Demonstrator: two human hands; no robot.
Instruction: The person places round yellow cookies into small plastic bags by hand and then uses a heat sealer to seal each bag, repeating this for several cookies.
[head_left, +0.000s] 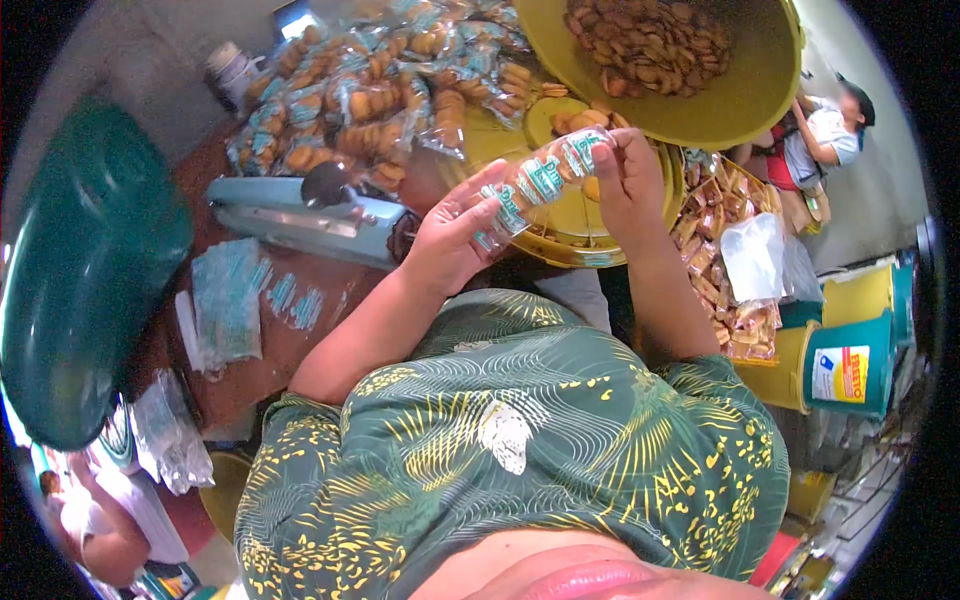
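Observation:
Both hands hold a printed clear plastic bag of round biscuits (541, 182), slanting up to the right in front of my chest. My left hand (457, 240) grips its lower end, with the thumb on top. At its upper end, my right hand (626, 176) pinches the plastic. Under and behind the bag is a yellow round lid or tray (487, 150) with loose biscuits on it. A light-blue bag sealer (307, 217) with a dark knob lies beside my left hand. Beyond it are piled filled biscuit bags (375, 97).
A tilted yellow basin (742, 97) holds many biscuits. Flat printed bags (227, 300) lie on the brown table (300, 352) at left, near a green plastic chair or tub (82, 285). Packed goods (705, 247) and buckets (851, 367) stand at right. Other people are at both sides.

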